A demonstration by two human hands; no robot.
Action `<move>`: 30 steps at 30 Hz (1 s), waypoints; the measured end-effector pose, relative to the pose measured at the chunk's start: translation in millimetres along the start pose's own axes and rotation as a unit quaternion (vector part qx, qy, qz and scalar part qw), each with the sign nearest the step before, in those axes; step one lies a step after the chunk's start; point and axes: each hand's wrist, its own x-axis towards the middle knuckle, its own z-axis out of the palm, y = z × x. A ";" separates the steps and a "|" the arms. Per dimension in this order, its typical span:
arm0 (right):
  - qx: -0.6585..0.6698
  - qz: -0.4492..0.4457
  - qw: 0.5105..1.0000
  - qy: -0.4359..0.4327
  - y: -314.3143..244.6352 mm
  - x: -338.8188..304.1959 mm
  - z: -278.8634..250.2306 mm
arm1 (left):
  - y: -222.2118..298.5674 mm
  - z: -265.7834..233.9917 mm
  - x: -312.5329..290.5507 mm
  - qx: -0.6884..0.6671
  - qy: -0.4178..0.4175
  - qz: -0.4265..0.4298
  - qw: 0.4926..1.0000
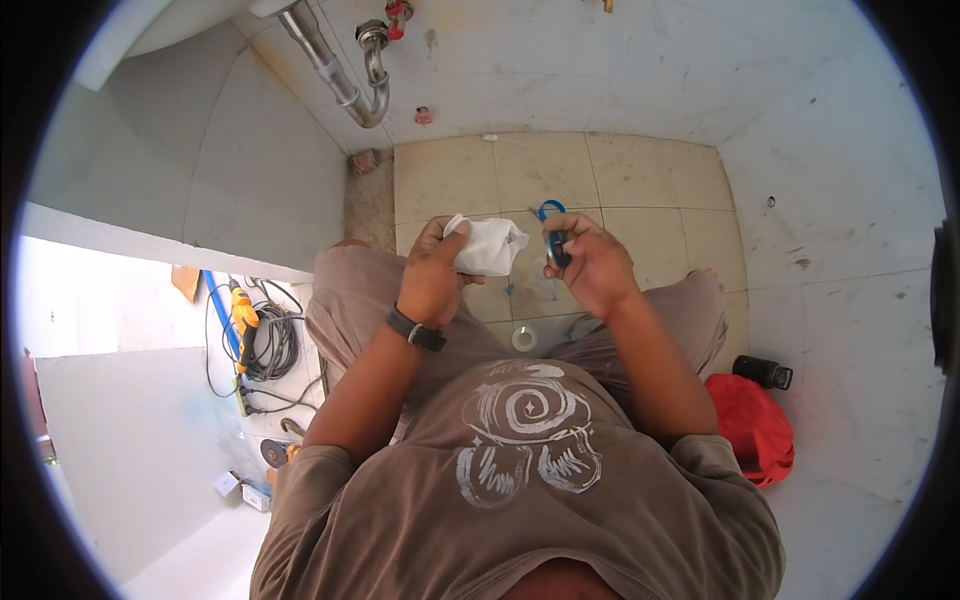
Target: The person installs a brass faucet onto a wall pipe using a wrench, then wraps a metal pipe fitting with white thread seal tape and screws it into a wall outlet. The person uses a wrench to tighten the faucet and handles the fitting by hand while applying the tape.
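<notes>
My left hand (433, 272) grips a crumpled white pouch (488, 247), thumb on top. Its right end gapes toward my other hand. In the fingers of my right hand (598, 268) is a small dark rounded object with blue on its edge (558, 250); its exact kind does not show. Just beyond those fingertips appears a blue loop (550, 208), and I cannot tell whether it joins the held object. Both hands hang apart above the tiled floor, between my knees. Below them, a white ring-shaped roll (524, 338) lies between my legs.
Ahead, a chrome drain pipe (340, 75) comes down to the wall beside a red-handled valve (397, 15). A yellow power tool (243, 318) and coiled black cable (275, 345) lie at left. A red bag (748, 430) and black cylinder (763, 372) sit by my right elbow.
</notes>
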 end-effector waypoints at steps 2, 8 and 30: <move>0.031 0.041 0.998 -0.028 8.2 4.6 -3.1 | 0.6 -0.5 3.2 0.036 0.045 0.023 0.998; -0.442 -0.179 0.878 0.034 27.6 6.6 21.1 | -8.9 8.2 3.2 0.102 0.131 0.069 0.984; -0.505 -0.170 0.843 -0.073 14.3 -7.5 15.6 | -4.8 -0.7 6.6 0.454 0.084 0.270 0.845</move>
